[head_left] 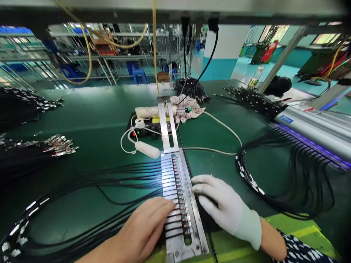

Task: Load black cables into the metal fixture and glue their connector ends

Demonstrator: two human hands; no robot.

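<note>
In the head view, a long metal plate [201, 239] lies on the green table [216, 133], in the middle, with black wires [145, 172] set across it in a row. The bare left hand [144, 224] lies over the plate's left side and hides some wires; I can't tell if it pinches one. The right hand [227, 210], in a white glove, isn't gripping; its fingers rest along the plate's right edge.

Past the plate, a metal bar with a slot [163, 128] blocks part of a black box [152, 128]. A white stick [147, 149] with a cord is just beside the bar, and a crumpled cloth [193, 111] sits behind. Wire bundles [57, 144] lie far left. A silver machine [318, 126] with purple light is on the right.

The machine's blue label [286, 119] is too small to read. The box shows an "A".
</note>
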